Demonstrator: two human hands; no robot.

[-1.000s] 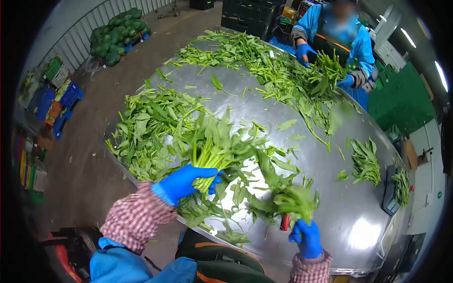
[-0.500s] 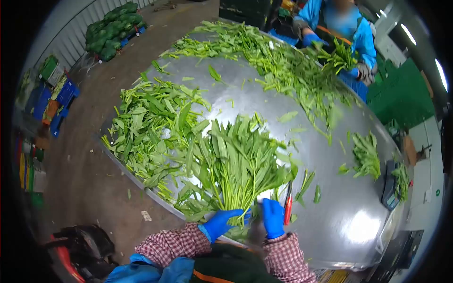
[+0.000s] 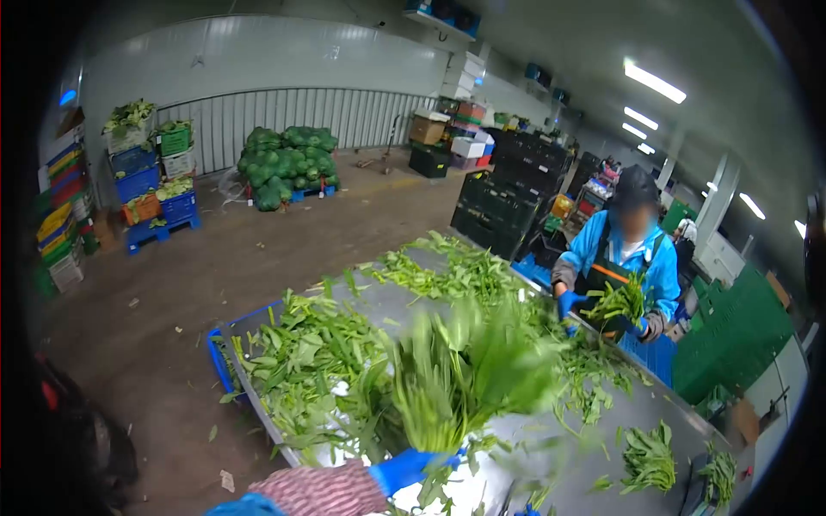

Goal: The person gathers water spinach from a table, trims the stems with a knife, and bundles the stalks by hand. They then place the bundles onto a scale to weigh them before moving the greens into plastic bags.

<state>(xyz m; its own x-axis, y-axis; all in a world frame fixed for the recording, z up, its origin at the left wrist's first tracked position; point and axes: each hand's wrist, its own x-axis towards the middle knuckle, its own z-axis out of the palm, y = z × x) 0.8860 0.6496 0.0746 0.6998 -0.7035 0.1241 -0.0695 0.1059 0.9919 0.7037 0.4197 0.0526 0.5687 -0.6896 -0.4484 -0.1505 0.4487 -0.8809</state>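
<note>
My left hand (image 3: 406, 469), in a blue glove, is closed round the stems of a bunch of water spinach (image 3: 430, 404). The bunch stands upright above the metal table, its leafy tops smeared by motion. Only a sliver of blue glove from my right hand (image 3: 527, 511) shows at the bottom edge; its fingers are hidden. Left of the bunch lies a loose heap of the same greens (image 3: 305, 353). Cut stems and leaves are scattered around my left hand.
Across the metal table (image 3: 559, 443), a co-worker (image 3: 632, 258) in blue gloves holds another bunch. More greens lie along the far edge. A small bunch (image 3: 650, 457) and a dark scale (image 3: 699, 486) are at right. Stacked crates (image 3: 508, 206) and green net sacks (image 3: 288, 163) stand behind.
The view has tilted up, showing more of the room. My left hand has lifted the bunch off the table. My right hand has dropped almost out of view.
</note>
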